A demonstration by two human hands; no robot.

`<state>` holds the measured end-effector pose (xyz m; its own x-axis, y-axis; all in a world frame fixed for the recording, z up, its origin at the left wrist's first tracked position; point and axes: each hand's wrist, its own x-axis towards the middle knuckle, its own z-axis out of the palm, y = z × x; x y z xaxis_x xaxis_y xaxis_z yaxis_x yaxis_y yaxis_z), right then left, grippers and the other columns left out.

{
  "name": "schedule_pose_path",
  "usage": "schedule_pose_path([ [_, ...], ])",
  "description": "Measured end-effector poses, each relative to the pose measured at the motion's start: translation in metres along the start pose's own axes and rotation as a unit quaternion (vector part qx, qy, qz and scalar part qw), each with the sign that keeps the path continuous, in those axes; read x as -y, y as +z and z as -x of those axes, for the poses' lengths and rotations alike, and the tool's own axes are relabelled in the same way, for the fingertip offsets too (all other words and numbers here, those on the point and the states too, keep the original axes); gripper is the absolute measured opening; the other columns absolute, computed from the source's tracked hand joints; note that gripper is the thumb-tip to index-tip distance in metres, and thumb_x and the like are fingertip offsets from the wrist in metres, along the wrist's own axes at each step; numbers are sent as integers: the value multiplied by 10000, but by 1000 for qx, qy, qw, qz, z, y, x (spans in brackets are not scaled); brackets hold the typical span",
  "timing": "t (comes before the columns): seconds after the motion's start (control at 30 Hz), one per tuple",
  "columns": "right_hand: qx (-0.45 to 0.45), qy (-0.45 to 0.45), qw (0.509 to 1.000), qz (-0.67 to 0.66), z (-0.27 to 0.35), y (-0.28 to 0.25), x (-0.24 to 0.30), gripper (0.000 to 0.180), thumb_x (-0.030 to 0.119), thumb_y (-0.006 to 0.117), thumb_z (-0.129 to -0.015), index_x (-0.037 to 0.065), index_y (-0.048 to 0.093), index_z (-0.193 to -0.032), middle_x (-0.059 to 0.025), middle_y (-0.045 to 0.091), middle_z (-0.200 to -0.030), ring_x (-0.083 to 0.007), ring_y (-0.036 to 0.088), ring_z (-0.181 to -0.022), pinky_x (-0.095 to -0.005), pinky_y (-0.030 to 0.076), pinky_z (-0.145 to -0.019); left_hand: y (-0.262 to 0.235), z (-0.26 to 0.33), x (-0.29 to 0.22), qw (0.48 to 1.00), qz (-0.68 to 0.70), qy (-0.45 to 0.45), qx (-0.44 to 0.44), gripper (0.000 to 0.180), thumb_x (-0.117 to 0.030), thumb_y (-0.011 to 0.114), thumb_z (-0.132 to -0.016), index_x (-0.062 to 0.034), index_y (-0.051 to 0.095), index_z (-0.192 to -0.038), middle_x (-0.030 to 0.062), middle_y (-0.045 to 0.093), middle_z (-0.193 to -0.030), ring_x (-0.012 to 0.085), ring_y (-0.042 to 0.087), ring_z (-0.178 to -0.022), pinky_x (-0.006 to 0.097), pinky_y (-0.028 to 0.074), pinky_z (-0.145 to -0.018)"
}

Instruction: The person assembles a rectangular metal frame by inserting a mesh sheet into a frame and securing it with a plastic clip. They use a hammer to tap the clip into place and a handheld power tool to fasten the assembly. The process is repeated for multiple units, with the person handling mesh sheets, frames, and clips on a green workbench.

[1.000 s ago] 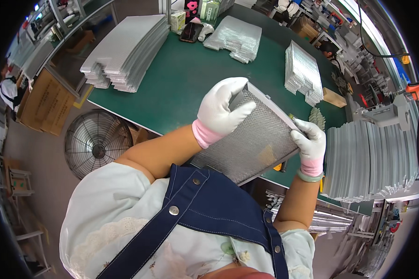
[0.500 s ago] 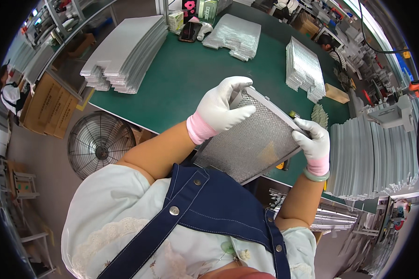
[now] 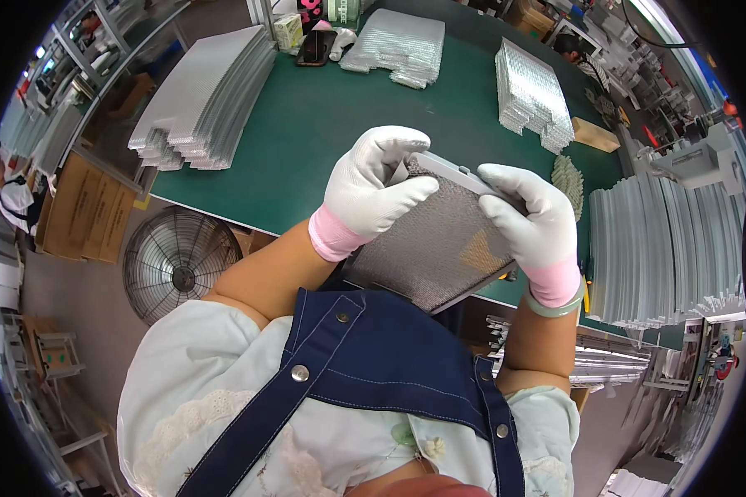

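A framed metal mesh filter panel (image 3: 427, 240) is held tilted in front of my body, its lower edge close to my apron. Gloved in white with a pink cuff, my left hand (image 3: 373, 186) pinches the panel's upper left corner between thumb and fingers. My right hand (image 3: 535, 215), in a matching glove, grips the light metal frame strip (image 3: 456, 172) along the top edge, farther right. Fingers of both hands hide parts of the frame. A tan triangular patch shows on the mesh near its right side.
Stacks of silvery mesh sheets lie on the green table (image 3: 307, 137): one stack (image 3: 211, 95) at left, another (image 3: 398, 45) at the back, a third (image 3: 532, 91) at right. Many frame strips (image 3: 663, 257) stand at far right. A floor fan (image 3: 182, 273) is at left.
My right hand has slid up and left along the frame's top edge, nearer my left hand. My left hand keeps its corner hold. The whole view has shifted slightly.
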<state>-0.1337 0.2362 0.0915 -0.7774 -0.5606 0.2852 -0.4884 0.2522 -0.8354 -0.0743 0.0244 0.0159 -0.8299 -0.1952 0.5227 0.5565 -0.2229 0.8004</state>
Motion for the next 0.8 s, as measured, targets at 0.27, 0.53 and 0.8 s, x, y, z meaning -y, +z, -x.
schedule_pose_path([
  [0.27, 6, -94, 990, 104, 0, -1, -8, 307, 38, 725, -805, 33, 724, -1112, -121, 723, -901, -218, 709, -814, -297, 544, -750, -2, 4, 9, 999, -51, 14, 3, 479, 105, 714, -842, -41, 505, -1248, 77, 589, -1136, 128, 620, -1007, 275, 525, -861],
  [0.53, -88, -309, 895, 308, 5, 11, -24, 304, 99, 757, -794, 58, 683, -1086, -86, 635, -728, -252, 629, -624, -350, 474, -564, 1, 4, 19, 988, -137, 66, 16, 466, 27, 743, -846, -51, 510, -1242, 65, 607, -1118, 132, 608, -1009, 297, 500, -885],
  [0.8, -112, -296, 867, 385, 5, 20, -27, 276, 203, 717, -836, 79, 661, -1075, -36, 571, -654, -228, 594, -561, -355, 434, -514, -8, 4, 10, 916, -378, 135, 18, 653, -206, 787, -839, -20, 444, -1362, 172, 545, -1326, 234, 583, -1184, 352, 499, -953],
])
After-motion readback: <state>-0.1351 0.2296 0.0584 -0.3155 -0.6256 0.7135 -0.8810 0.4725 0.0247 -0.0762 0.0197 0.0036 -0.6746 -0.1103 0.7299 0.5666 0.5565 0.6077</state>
